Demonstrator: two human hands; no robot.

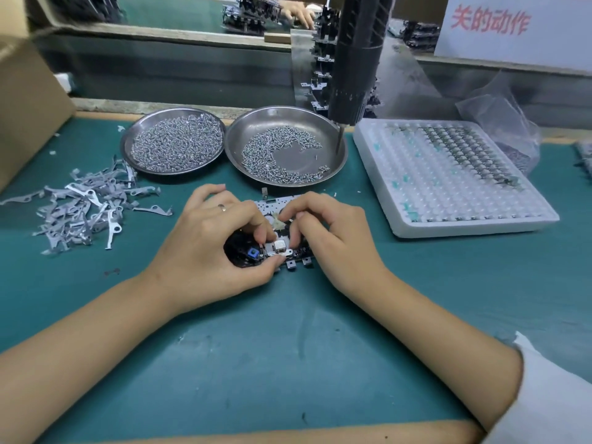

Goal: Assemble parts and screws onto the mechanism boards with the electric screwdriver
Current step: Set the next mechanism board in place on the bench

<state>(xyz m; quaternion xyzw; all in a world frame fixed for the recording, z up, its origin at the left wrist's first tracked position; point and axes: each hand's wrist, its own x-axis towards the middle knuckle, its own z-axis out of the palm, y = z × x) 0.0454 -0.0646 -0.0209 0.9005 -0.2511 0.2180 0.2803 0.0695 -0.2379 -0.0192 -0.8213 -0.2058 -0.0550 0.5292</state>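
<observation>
Holding screws: two steel dishes (333, 161); white tray (464, 225) part-filled.

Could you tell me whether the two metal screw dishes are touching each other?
Touching: the head view shows the left dish and right dish meeting rim to rim, no mat between.

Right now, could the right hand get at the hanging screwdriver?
Probably yes: the electric screwdriver hangs free above the right screw dish, but the right hand must first release the mechanism board.
</observation>
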